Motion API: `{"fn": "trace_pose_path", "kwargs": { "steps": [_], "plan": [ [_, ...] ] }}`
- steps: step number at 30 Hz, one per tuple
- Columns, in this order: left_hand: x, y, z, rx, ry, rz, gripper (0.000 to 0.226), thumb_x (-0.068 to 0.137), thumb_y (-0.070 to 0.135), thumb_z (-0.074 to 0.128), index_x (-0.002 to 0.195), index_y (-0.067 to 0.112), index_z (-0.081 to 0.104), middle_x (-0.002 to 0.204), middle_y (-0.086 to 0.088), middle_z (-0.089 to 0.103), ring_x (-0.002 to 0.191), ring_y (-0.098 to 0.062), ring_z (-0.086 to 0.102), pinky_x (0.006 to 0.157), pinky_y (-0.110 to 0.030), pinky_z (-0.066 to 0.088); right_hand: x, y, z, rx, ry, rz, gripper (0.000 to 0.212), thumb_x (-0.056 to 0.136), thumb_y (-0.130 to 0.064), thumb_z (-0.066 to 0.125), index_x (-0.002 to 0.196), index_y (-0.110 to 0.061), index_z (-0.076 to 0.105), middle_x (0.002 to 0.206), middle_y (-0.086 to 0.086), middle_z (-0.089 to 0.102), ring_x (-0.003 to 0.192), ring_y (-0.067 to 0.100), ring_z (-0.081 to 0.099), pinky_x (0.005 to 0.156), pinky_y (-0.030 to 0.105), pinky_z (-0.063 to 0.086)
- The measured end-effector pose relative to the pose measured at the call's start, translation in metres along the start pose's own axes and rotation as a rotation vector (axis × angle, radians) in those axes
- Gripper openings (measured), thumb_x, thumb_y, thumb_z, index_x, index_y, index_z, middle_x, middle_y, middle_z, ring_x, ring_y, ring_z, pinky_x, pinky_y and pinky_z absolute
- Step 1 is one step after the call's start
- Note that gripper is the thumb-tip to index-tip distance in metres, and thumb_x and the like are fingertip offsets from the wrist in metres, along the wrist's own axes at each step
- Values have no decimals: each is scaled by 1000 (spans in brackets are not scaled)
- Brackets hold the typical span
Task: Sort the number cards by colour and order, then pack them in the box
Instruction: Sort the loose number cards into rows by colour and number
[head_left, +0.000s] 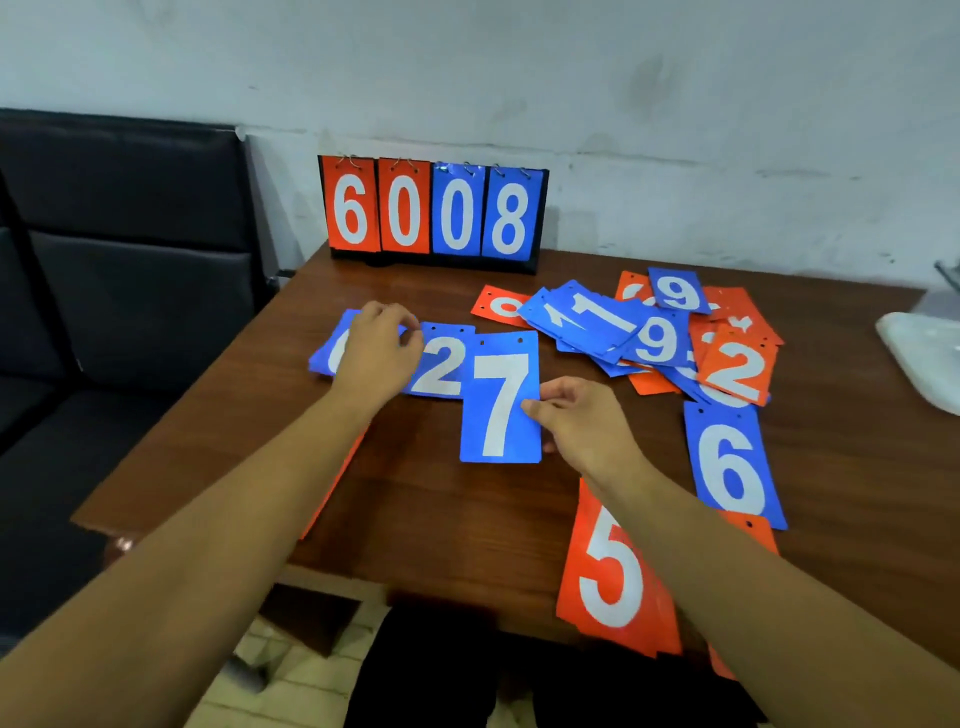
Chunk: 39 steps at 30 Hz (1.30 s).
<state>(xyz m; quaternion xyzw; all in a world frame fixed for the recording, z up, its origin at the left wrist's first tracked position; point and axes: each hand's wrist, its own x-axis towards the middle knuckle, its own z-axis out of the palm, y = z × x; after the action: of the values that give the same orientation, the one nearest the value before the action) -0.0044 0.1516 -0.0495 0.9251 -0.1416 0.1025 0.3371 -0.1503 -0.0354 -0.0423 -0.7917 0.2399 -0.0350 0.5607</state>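
My right hand (576, 421) pinches the right edge of a blue 7 card (501, 397) held just above the table's middle. Behind it lies a blue 2 card (441, 364), and my left hand (382, 348) rests on another blue card (327, 353) to the left of the 2, fingers curled at its top edge. A mixed heap of blue and orange cards (665, 338) lies at the right. A blue 6 card (732, 467) and an orange 5 card (608, 571) lie near the front right. An orange card (337, 467) shows under my left forearm.
A flip scoreboard (434, 213) reading 6008 stands at the back of the wooden table (415, 493) against the wall. A dark sofa (119, 260) stands to the left. A white plastic bag (924, 353) lies at the right edge.
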Motion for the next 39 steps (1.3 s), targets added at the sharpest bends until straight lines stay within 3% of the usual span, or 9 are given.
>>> {"fn": "trace_pose_path", "kwargs": {
  "steps": [4, 7, 11, 14, 17, 22, 30, 34, 39],
  "plan": [
    [-45, 67, 28, -165, -161, 83, 11, 94, 16, 56, 103, 19, 61, 109, 4, 54, 96, -9, 54, 82, -21, 39, -13, 9, -41, 30, 127, -27, 25, 89, -22, 69, 112, -12, 63, 109, 1, 68, 95, 15, 66, 73, 31, 59],
    [-73, 108, 56, -202, -245, 145, 14, 92, 16, 58, 105, 20, 59, 112, 3, 53, 95, -8, 56, 79, -21, 43, -22, 22, -87, -25, 245, -6, 29, 90, -22, 69, 116, -10, 62, 108, 2, 67, 92, 16, 65, 68, 31, 58],
    [-105, 157, 99, -175, -333, 382, 21, 87, 19, 63, 108, 14, 62, 114, -2, 55, 101, -19, 58, 88, -37, 50, -34, 47, -152, -28, 393, 75, 23, 92, -15, 66, 113, -6, 63, 104, 5, 65, 90, 18, 64, 73, 37, 58],
    [-122, 182, 127, -78, -471, 572, 37, 88, 30, 65, 123, 19, 62, 126, -3, 53, 117, -21, 52, 98, -39, 45, -42, 71, -191, -114, 521, 119, 20, 91, -11, 65, 110, -4, 66, 107, 7, 68, 95, 24, 65, 82, 43, 56],
    [-130, 193, 145, 116, -619, 625, 56, 93, 45, 57, 144, 28, 44, 153, -2, 37, 139, -21, 35, 111, -39, 31, -49, 90, -216, -205, 599, 191, 19, 89, -12, 65, 106, -4, 68, 105, 14, 69, 95, 30, 65, 82, 43, 55],
    [-123, 197, 149, 195, -643, 641, 57, 91, 53, 54, 143, 31, 46, 153, 1, 36, 140, -17, 32, 114, -40, 25, -52, 114, -233, -392, 616, 281, 17, 90, -11, 56, 97, -1, 67, 91, 12, 65, 83, 25, 57, 72, 33, 47],
    [-121, 193, 146, 132, -670, 638, 52, 92, 49, 54, 140, 33, 47, 150, 5, 35, 139, -14, 33, 114, -39, 25, -42, 119, -233, -667, 586, 321, 18, 88, -24, 59, 97, -8, 58, 111, 14, 57, 107, 33, 55, 90, 44, 50],
    [-111, 193, 149, 76, -542, 679, 43, 94, 46, 53, 134, 31, 52, 137, 8, 46, 130, -11, 39, 106, -34, 32, -29, 114, -230, -636, 612, 166, 30, 91, -20, 57, 119, -8, 53, 123, 15, 46, 113, 31, 48, 95, 39, 42],
    [-76, 196, 146, -101, -534, 690, 32, 97, 35, 54, 126, 22, 59, 123, 7, 57, 117, -7, 48, 96, -25, 42, 13, 90, -215, -549, 514, 10, 24, 91, -21, 60, 113, -11, 57, 122, 9, 48, 107, 24, 53, 89, 36, 50]
  ]
}}
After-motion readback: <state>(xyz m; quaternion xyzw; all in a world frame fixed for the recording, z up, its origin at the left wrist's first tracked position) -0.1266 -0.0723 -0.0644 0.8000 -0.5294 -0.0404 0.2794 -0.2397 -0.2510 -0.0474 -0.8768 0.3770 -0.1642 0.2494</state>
